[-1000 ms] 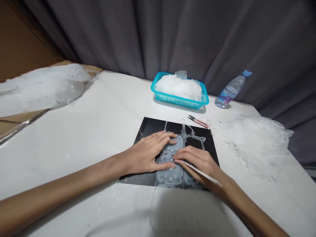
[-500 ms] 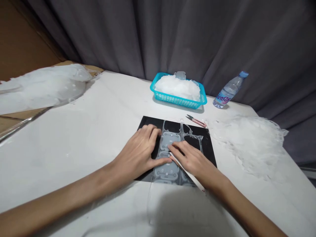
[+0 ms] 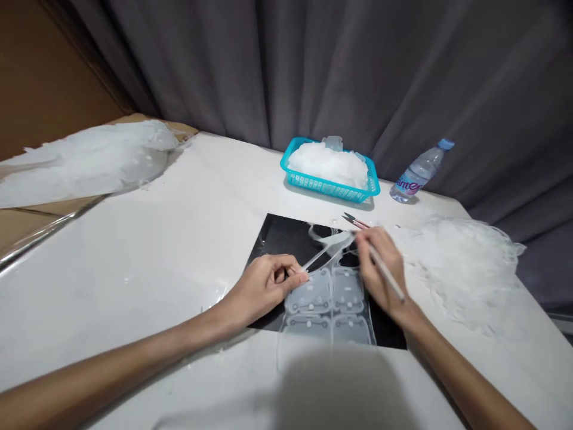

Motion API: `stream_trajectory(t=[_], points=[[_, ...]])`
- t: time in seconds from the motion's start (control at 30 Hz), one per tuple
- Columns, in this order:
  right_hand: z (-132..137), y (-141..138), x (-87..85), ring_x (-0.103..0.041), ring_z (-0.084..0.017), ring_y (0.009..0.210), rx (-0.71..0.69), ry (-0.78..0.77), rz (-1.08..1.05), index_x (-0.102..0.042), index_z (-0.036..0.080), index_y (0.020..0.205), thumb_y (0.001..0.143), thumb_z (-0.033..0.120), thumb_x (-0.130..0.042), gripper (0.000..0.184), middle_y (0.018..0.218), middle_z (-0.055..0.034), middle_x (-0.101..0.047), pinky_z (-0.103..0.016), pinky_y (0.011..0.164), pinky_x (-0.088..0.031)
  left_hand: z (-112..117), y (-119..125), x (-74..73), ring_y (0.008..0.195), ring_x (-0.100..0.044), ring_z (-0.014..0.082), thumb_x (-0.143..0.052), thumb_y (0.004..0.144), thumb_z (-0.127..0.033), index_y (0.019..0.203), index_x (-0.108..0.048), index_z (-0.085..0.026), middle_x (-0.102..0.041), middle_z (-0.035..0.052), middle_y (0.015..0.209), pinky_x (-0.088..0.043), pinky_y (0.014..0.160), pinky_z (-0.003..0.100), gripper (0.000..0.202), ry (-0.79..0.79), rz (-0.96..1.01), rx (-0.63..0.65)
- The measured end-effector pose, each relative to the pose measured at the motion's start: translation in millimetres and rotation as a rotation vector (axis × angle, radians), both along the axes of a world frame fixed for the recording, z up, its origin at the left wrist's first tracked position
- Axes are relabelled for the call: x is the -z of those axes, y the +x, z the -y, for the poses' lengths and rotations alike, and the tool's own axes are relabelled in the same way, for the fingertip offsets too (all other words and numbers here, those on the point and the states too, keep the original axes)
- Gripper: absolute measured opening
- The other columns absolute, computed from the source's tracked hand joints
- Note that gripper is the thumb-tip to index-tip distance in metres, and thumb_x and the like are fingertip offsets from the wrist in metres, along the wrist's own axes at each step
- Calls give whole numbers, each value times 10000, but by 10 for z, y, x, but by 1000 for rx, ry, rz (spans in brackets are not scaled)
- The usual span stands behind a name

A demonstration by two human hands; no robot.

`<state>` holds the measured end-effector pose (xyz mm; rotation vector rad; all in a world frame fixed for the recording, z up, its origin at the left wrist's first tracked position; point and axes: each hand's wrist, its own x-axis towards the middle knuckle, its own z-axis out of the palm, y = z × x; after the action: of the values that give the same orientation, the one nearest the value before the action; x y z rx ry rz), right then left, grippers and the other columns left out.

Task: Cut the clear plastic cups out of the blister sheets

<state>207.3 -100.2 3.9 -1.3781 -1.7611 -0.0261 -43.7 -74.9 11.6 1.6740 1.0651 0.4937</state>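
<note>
A translucent sheet of moulded silicone-like pads (image 3: 311,292), with thin film between the pads, lies on a black mat (image 3: 286,233). Thumb and fingers of my left hand (image 3: 271,279) pinch the film at the sheet's upper left edge. My right hand (image 3: 381,263) is closed round a slim white pen-like stick (image 3: 388,277), whose rear end slants back over the wrist. A loose strip of clear film (image 3: 323,255) stretches up from my left fingers to my right fingertips; whether the right fingers grip it I cannot tell.
Thread snips (image 3: 351,220) lie just past the mat, partly behind my right hand. Behind stands a blue basket (image 3: 331,190) heaped with translucent pieces, and a water bottle (image 3: 418,173). Clear scraps (image 3: 465,269) are piled at right; more sheets (image 3: 98,155) lie at left on cardboard.
My right hand has lifted away up and right with the stick. My left hand has shifted lower and now pinches the film. The sheet sits lower on the mat, and a strip is raised.
</note>
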Motion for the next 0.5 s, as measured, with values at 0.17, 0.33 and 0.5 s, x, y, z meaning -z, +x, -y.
stream_trajectory(t=[0.17, 0.33, 0.5], points=[[-176, 371, -108, -652, -227, 842, 171, -130, -212, -680, 192, 940, 1025, 349, -544, 225, 892, -56, -683, -371, 788, -507, -149, -93, 24, 603, -361, 117, -661, 914, -587, 796, -689, -154, -421, -51, 629, -260, 556, 251, 450, -81, 25, 97], [131, 52, -225, -662, -203, 948, -105, -275, -262, -721, 222, 1041, 1049, 301, -540, 197, 991, -44, -697, -342, 877, -507, -165, -125, -24, 673, -484, 133, -718, 887, -568, 997, -630, -189, -548, -26, 799, -392, 620, 255, 404, 211, -20, -143], [460, -384, -154, -663, -169, 957, -440, -363, -284, -711, 244, 1211, 1039, 198, -566, 229, 1059, -47, -690, -301, 863, -524, -63, -44, -133, 649, -570, 159, -412, 1013, -693, 897, -642, -175, -641, 15, 753, -459, 646, 294, 579, -101, 126, -13]])
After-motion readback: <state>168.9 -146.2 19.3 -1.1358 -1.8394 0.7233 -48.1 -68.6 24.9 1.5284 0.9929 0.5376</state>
